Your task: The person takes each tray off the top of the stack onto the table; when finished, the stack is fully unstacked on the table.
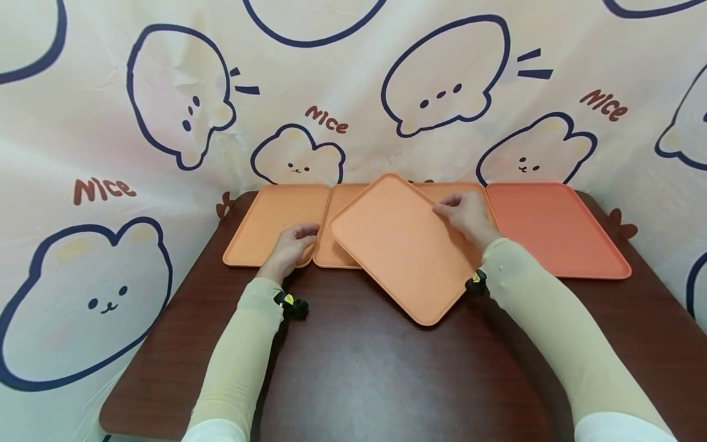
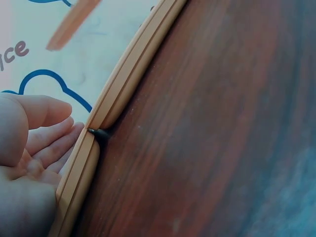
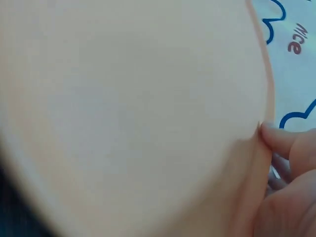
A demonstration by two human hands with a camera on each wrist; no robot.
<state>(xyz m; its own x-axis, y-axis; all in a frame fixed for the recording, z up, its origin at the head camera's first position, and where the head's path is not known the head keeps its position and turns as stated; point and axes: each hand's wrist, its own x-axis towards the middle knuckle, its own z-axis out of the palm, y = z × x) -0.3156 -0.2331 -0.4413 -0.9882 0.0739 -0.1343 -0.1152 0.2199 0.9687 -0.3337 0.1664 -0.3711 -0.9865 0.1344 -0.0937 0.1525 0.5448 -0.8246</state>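
Observation:
My right hand (image 1: pixel 468 216) pinches the upper right edge of a light orange tray (image 1: pixel 409 252). That tray is turned at an angle and held over the middle tray (image 1: pixel 341 245), which it partly hides. In the right wrist view, thumb and fingers grip the tray's rim (image 3: pixel 269 98). My left hand (image 1: pixel 289 245) hovers over the right part of the left orange tray (image 1: pixel 276 212), close to where it meets the middle one. Its fingers are loosely bent with nothing between them. The left wrist view shows the left hand (image 2: pixel 29 143) beside the two trays' front rims.
To the right lies a redder, coral tray (image 1: pixel 558 230) in line with the others along the back of a dark brown wooden table (image 1: pixel 397 380). Behind the table hangs a pale curtain (image 1: pixel 359 80) printed with cartoon bears.

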